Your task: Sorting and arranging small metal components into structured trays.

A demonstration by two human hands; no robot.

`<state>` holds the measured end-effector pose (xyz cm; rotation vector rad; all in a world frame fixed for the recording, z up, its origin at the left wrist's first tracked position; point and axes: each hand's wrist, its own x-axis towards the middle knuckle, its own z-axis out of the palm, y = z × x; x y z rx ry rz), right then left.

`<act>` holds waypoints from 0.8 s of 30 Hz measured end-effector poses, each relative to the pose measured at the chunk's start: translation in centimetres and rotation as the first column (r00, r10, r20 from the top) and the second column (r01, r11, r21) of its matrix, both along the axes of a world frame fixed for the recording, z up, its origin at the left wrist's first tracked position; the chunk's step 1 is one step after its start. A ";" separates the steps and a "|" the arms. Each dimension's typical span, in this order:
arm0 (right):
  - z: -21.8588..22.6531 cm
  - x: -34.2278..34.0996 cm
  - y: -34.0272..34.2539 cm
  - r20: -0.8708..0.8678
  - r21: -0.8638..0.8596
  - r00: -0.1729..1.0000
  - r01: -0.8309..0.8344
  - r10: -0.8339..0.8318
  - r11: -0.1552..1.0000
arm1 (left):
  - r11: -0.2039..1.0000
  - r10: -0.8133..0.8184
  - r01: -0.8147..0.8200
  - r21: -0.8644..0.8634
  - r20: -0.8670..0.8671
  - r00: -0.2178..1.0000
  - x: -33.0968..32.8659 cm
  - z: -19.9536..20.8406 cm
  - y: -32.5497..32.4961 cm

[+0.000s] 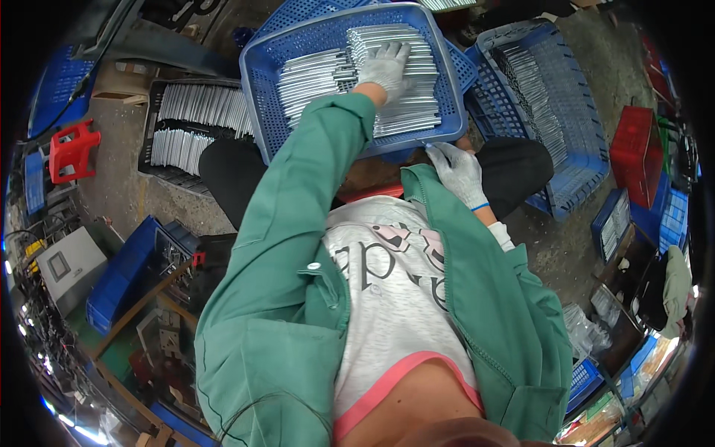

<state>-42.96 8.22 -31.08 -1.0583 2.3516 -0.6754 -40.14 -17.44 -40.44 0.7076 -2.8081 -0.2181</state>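
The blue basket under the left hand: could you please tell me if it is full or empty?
Partly filled: the blue basket holds stacks of metal rods, with bare blue mesh beside them.

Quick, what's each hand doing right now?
Left hand: open, resting on silvery metal rods.
Right hand: at the near rim of the blue perforated basket; grip cannot be told.

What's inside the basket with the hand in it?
Shiny metal rods in two stacks, with the left hand on one. The hand and upper rods hide what's underneath.
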 end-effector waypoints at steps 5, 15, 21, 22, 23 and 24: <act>-0.5 -0.3 1.3 0.032 -0.006 0.997 0.074 -0.073 0.997 | 0.981 0.061 -0.108 0.163 0.269 0.961 -0.7 1.0 3.0; -1.7 -0.4 1.7 0.047 -0.179 0.998 0.060 -0.052 0.982 | 0.962 -0.061 -0.016 0.274 0.271 0.961 1.7 2.2 8.5; -1.9 -0.2 1.9 0.050 -0.158 0.997 0.069 -0.062 0.985 | 0.976 -0.087 0.049 0.210 0.172 0.981 2.0 2.0 8.2; -1.9 -0.1 2.1 0.048 -0.155 0.996 0.077 -0.070 0.985 | 0.975 -0.095 0.058 0.212 0.170 0.981 1.9 2.3 8.4; -1.8 0.0 2.1 0.030 -0.154 0.997 0.072 -0.068 0.985 | 0.967 -0.073 0.021 0.256 0.196 0.978 1.8 2.6 8.3; -1.7 0.2 2.0 0.013 -0.153 0.998 0.067 -0.066 0.986 | 0.955 -0.052 -0.018 0.297 0.224 0.973 1.8 2.9 8.2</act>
